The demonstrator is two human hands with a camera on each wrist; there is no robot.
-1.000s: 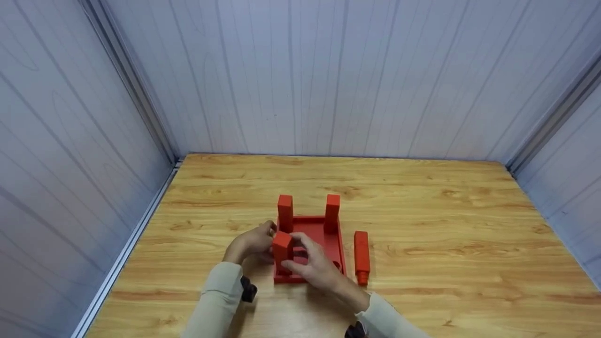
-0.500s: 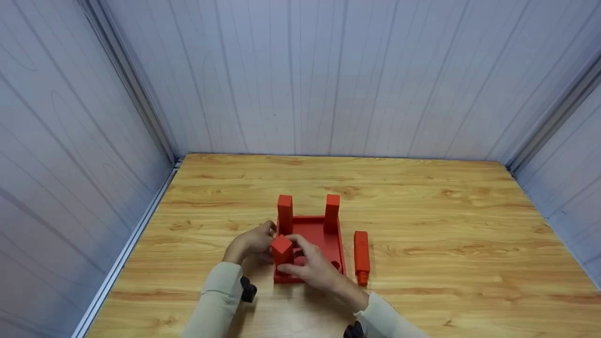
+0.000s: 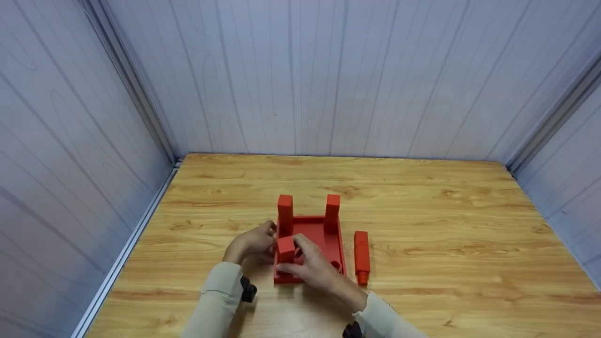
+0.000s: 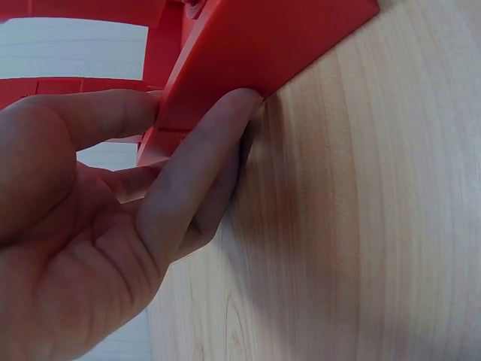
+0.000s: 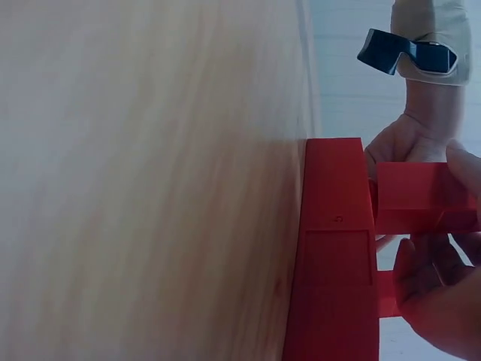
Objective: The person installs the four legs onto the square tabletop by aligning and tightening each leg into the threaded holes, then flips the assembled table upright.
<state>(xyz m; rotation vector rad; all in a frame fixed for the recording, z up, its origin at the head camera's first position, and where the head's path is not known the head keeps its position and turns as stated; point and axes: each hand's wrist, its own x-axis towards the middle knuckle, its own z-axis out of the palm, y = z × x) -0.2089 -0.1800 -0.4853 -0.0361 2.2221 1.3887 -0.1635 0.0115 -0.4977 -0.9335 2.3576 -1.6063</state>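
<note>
A red tray-like base lies on the table, with square red legs upright at its two far corners. My right hand pinches another square red leg between thumb and fingers, upright over the near left corner. In the right wrist view, this leg meets the base; its joint is partly hidden. My left hand grips the base's left side. The left wrist view has its fingers against the outer wall and at the rim. A round socket shows at the near right corner.
One loose red leg with a narrower peg end lies on the wooden table, right of the base. Pale panel walls stand behind and at both sides.
The leg in my right hand has turned about its upright axis and its top sits slightly lower. My right fingers have shifted a little around it. The left hand and the base stay put.
</note>
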